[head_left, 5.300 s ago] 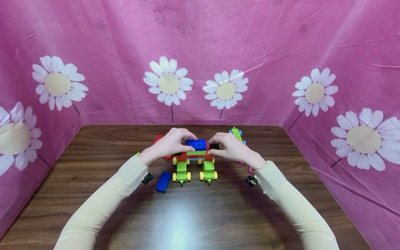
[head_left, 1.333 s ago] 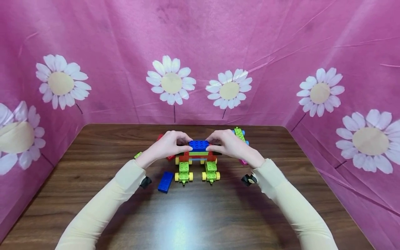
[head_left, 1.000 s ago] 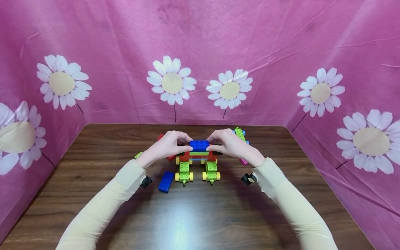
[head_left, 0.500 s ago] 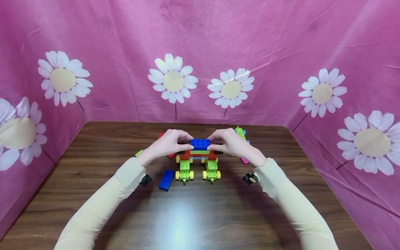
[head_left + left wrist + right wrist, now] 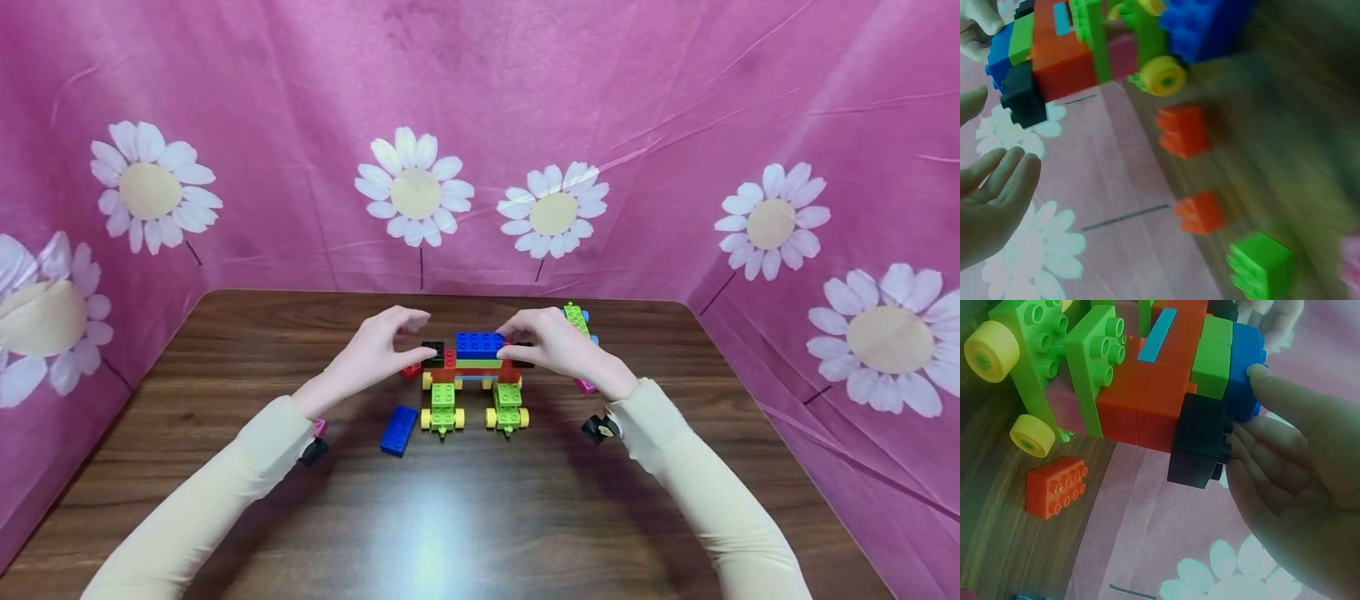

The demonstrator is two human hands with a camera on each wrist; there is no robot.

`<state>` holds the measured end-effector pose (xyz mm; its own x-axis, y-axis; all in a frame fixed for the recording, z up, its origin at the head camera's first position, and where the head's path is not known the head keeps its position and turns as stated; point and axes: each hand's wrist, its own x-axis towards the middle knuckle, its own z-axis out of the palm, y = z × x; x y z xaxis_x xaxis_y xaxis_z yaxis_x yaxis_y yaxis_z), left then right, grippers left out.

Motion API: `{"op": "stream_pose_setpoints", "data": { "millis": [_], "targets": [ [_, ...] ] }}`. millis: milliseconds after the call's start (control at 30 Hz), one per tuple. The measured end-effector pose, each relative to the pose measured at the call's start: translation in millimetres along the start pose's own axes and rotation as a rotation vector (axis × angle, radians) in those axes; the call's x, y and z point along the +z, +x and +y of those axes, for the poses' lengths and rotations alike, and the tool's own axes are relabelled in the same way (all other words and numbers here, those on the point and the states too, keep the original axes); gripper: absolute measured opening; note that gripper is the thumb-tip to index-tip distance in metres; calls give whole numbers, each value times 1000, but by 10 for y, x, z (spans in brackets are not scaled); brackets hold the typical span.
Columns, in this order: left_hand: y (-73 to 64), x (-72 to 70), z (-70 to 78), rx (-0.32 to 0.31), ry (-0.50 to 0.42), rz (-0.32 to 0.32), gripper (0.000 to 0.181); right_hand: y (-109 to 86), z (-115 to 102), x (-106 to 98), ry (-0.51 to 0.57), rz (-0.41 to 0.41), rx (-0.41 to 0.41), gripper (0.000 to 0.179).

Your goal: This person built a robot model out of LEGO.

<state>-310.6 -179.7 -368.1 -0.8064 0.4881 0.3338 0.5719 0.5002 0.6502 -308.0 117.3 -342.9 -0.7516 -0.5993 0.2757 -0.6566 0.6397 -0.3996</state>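
Observation:
In the head view a toy-brick build stands mid-table on green wheeled bases (image 5: 443, 396) with yellow wheels. Red, light-green and black bricks (image 5: 1197, 440) make up its body, and a blue brick (image 5: 478, 343) tops it. My right hand (image 5: 558, 346) pinches the right end of that blue brick, thumb at its near side. The right wrist view shows the thumb (image 5: 1263, 378) against the blue brick. My left hand (image 5: 375, 350) is apart from the build, fingers spread and holding nothing, close to the black brick (image 5: 432, 353) at its left end.
A loose blue brick (image 5: 399, 431) lies front-left of the build. Red bricks (image 5: 1185, 130), a green brick (image 5: 1262, 265) and a pink brick (image 5: 320, 428) lie left. Behind the right hand are a green base with blue wheels (image 5: 576, 318) and a pink brick (image 5: 585, 386).
My left hand has let go of the top blue brick and moved left, uncovering the black brick. The right hand stays on the blue brick, which was held by both hands before.

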Motion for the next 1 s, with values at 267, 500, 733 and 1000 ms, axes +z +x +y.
{"op": "stream_pose_setpoints", "data": {
  "millis": [267, 500, 733, 1000],
  "targets": [
    [-341, 27, -241, -4, 101, -15, 37, -20, 6, -11, 12, -5, 20, 30],
    [-543, 170, -315, -37, 186, -186, 41, -51, 7, 7, 1, -4, 20, 29],
    [-583, 251, -344, -56, 233, -329, 46, -44, 12, 31, -3, -2, -3, 28],
    [-529, 177, -410, -55, 221, -336, 36, -12, -13, 8, 6, -1, -1, 29]
  ]
}}
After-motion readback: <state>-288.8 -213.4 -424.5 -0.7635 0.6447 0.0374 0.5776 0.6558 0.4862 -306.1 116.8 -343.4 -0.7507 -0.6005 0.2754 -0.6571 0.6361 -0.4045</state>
